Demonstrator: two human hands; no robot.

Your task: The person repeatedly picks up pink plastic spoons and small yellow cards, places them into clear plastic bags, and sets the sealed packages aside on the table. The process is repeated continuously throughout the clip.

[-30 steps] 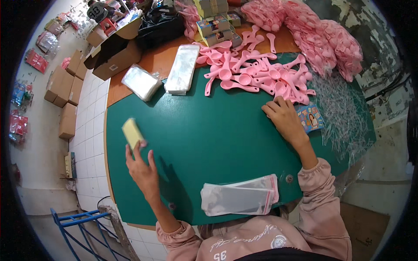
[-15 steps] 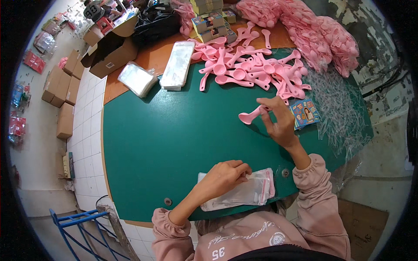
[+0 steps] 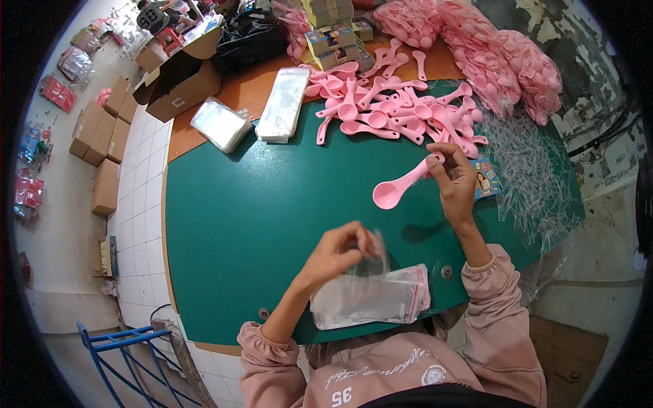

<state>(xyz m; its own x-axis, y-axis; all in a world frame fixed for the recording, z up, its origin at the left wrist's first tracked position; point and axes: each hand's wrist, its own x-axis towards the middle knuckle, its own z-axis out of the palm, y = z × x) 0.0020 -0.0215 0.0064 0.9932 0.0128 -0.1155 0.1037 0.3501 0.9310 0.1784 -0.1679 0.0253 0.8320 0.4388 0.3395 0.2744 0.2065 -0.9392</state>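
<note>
In my right hand [image 3: 458, 182] is a pink measuring spoon [image 3: 400, 189], pinched by the end of its handle. The spoon hangs above the green table top [image 3: 272, 204], its bowl toward the left. My left hand [image 3: 338, 253] is closed on the edge of a clear plastic bag [image 3: 379, 257], which is blurred and partly lifted. Under it, at the near table edge, lies a stack of clear bags [image 3: 367, 304] with reddish edge strips. Beyond my hands spreads a heap of pink spoons [image 3: 401, 112]. Printed cards [image 3: 486, 179] lie partly hidden behind my right hand.
Two stacks of clear bags [image 3: 281, 105] [image 3: 221, 124] lie at the far left of the table. Bundled cards [image 3: 333, 41] and bulging bags of pink spoons [image 3: 476, 58] stand at the back. Clear plastic scraps [image 3: 534, 180] cover the right side. A blue metal frame [image 3: 126, 340] stands lower left.
My right hand has raised the pink spoon off the table toward me. My left hand has moved up and slightly left, pulling one clear bag up from the stack.
</note>
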